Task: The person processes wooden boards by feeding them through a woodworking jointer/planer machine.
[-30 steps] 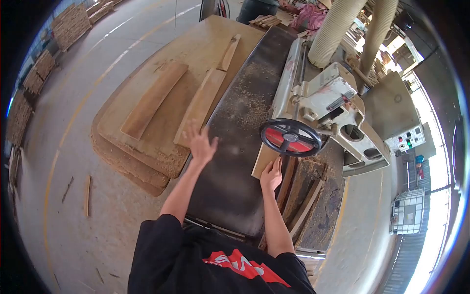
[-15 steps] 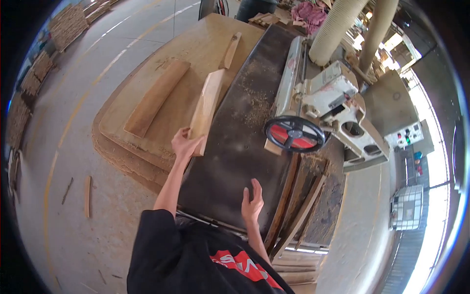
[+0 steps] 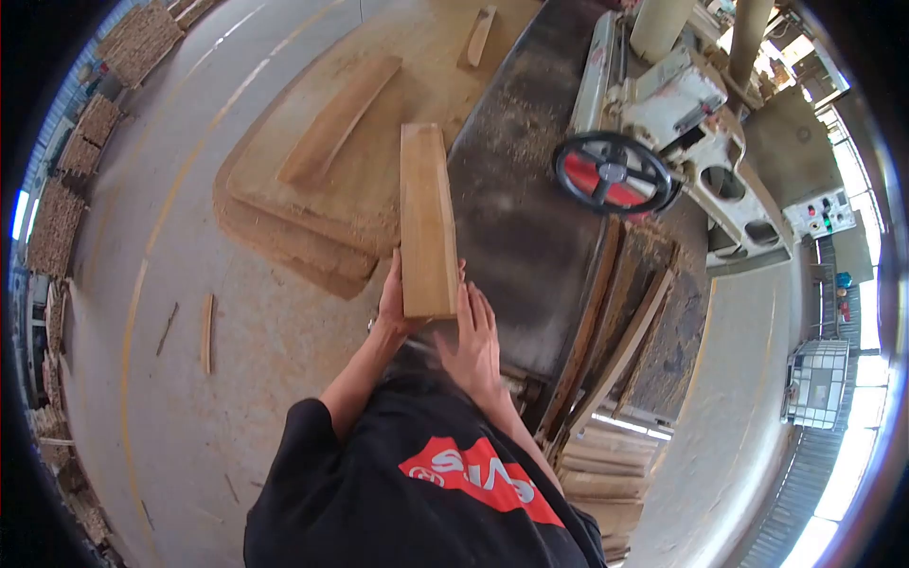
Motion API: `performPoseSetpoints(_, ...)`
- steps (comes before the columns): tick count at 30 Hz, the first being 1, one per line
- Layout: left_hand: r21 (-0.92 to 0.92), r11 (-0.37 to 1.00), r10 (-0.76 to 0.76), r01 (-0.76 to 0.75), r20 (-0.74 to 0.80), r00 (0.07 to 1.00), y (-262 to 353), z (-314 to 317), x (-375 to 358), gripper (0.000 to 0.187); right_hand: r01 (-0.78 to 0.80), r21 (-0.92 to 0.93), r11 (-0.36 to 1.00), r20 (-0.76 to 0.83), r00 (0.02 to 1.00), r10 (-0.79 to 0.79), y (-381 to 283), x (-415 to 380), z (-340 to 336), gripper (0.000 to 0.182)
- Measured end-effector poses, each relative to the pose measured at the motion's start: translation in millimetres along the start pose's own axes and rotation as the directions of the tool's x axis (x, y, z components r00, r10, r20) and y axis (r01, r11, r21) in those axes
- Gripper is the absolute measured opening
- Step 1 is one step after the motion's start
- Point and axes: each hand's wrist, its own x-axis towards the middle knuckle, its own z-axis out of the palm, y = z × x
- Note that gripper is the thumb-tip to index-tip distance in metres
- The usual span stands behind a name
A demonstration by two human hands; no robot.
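A long light wooden block point(image 3: 426, 227) points away from my body, its near end just in front of my chest. My left hand point(image 3: 392, 301) grips that near end from the left and below, with fingertips showing at the right side. Beside the right edge of the near end is my right hand point(image 3: 472, 346), fingers stretched out and slightly blurred, the palm not wrapped round the block. Whether its fingertips touch the wood is hard to tell.
A dark machine table point(image 3: 521, 237) dusted with sawdust lies to the right, with a red-and-black handwheel point(image 3: 613, 172) beyond. A curved wooden piece point(image 3: 341, 123) and a smaller offcut point(image 3: 479, 36) rest on the tan board point(image 3: 275, 142). Wood strips point(image 3: 606, 464) are stacked at lower right.
The block has come closer to my body and turned more upright in view, held by my left hand. My right hand has moved up beside its near end. The view has shifted.
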Motion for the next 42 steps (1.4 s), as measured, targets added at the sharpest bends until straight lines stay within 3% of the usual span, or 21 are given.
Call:
performPoseSetpoints(2, 0.036, 0.999, -0.018, 0.018, -0.007, 1.0, -10.1, -6.9, -12.6, 0.088, -0.026, -0.003, 1.0, -0.029, 0.999, 0.026, -2.1, -15.7, 0.3, 0.086)
performPoseSetpoints(5, 0.41, 0.911, 0.017, 0.045, -0.144, 0.989, -26.7, -8.2, -25.3, 0.086, -0.129, 0.006, 0.992, -0.005, 0.992, 0.129, 2.6, -43.1, -2.2, 0.083)
performPoseSetpoints(6, 0.582, 0.803, 0.077, 0.124, -0.309, 0.948, -35.1, 10.8, -32.5, 0.084, -0.153, -0.025, 0.988, -0.015, 0.988, 0.153, 3.1, -50.1, -8.5, 0.072)
performPoseSetpoints(7, 0.706, 0.686, 0.151, 0.176, -0.375, 0.915, -43.5, 12.4, -37.4, 0.075, -0.216, 0.016, 0.976, 0.016, 0.976, 0.216, 5.3, -58.9, -12.0, 0.067)
performPoseSetpoints(9, 0.877, 0.333, 0.091, 0.346, -0.395, 0.914, -52.9, 29.2, -51.1, 0.065, -0.353, 0.101, 0.93, 0.09, 0.935, 0.344, 9.9, -81.0, -15.9, 0.058)
performPoseSetpoints(12, 0.993, -0.099, 0.022, 0.057, -0.055, 0.998, -66.8, 15.7, -60.2, 0.069, -0.64, 0.182, 0.747, 0.309, 0.758, 0.575, 20.5, -122.2, -16.5, 0.051)
performPoseSetpoints(15, 0.977, -0.213, -0.007, 0.029, -0.031, 0.999, -92.3, 10.9, -74.4, 0.078, -0.692, 0.408, 0.596, 0.323, 0.72, 0.614, 35.9, -173.9, 6.7, 0.052)
performPoseSetpoints(16, 0.971, -0.239, -0.071, -0.018, 0.001, 0.998, -97.7, 9.7, -75.8, 0.083, -0.739, 0.353, 0.573, 0.351, 0.673, 0.651, 38.6, -186.7, 9.1, 0.051)
performPoseSetpoints(19, 0.706, -0.638, -0.307, -0.308, 0.134, 0.942, -98.0, 3.1, -65.9, 0.1, -0.735, 0.491, 0.467, 0.38, 0.663, 0.645, 48.3, -220.5, 13.5, 0.045)
performPoseSetpoints(20, 0.702, -0.671, -0.325, -0.239, 0.012, 0.946, -98.3, 10.6, -67.3, 0.113, -0.739, 0.527, 0.42, 0.369, 0.645, 0.67, 47.0, -227.2, 14.9, 0.043)
performPoseSetpoints(23, 0.65, -0.654, -0.489, -0.386, 0.026, 0.872, -96.7, 5.0, -53.5, 0.118, -0.718, 0.636, 0.282, 0.335, 0.586, 0.737, 40.7, -231.7, 18.2, 0.038)
performPoseSetpoints(25, 0.597, -0.679, -0.569, -0.428, -0.059, 0.82, -96.9, 11.9, -47.3, 0.129, -0.683, 0.707, 0.182, 0.327, 0.545, 0.772, 45.4, -241.3, 32.9, 0.036)
performPoseSetpoints(28, 0.516, -0.704, -0.623, -0.487, -0.12, 0.773, -106.4, -6.3, -42.4, 0.134, -0.651, 0.759, -0.027, 0.438, 0.478, 0.761, 61.4, -250.6, 47.6, 0.04)
performPoseSetpoints(29, 0.496, -0.684, -0.639, -0.535, -0.055, 0.767, -109.5, -13.8, -37.2, 0.133, -0.647, 0.759, -0.074, 0.465, 0.458, 0.758, 64.7, -247.4, 46.8, 0.04)
performPoseSetpoints(32, 0.455, -0.614, -0.664, -0.645, 0.144, 0.734, -119.2, -26.2, -20.8, 0.125, -0.601, 0.798, -0.044, 0.327, 0.37, 0.869, 66.9, -244.7, 43.8, 0.039)
performPoseSetpoints(35, 0.374, -0.64, -0.652, -0.671, 0.199, 0.732, -139.1, -24.2, 0.1, 0.118, -0.47, 0.882, -0.033, 0.232, 0.372, 0.899, 49.7, -210.8, 12.2, 0.038)
performPoseSetpoints(36, 0.359, -0.669, -0.64, -0.651, 0.167, 0.75, -146.3, -18.9, 6.0, 0.114, -0.578, 0.816, -0.005, 0.249, 0.344, 0.905, 62.7, -215.3, 13.7, 0.037)
performPoseSetpoints(37, 0.369, -0.696, -0.625, -0.616, 0.113, 0.773, -149.9, -12.3, 10.6, 0.114, -0.516, 0.855, 0.048, 0.193, 0.403, 0.895, 67.3, -208.9, 18.1, 0.037)
performPoseSetpoints(40, 0.39, -0.754, -0.586, -0.529, -0.034, 0.81, -154.4, 11.1, 37.7, 0.112, -0.568, 0.821, -0.06, 0.285, 0.315, 0.905, 73.0, -188.5, 10.9, 0.045)
performPoseSetpoints(42, 0.388, -0.758, -0.572, -0.524, -0.009, 0.82, -151.7, 12.0, 59.7, 0.111, -0.531, 0.84, -0.112, 0.292, 0.269, 0.918, 76.2, -164.0, 10.7, 0.045)
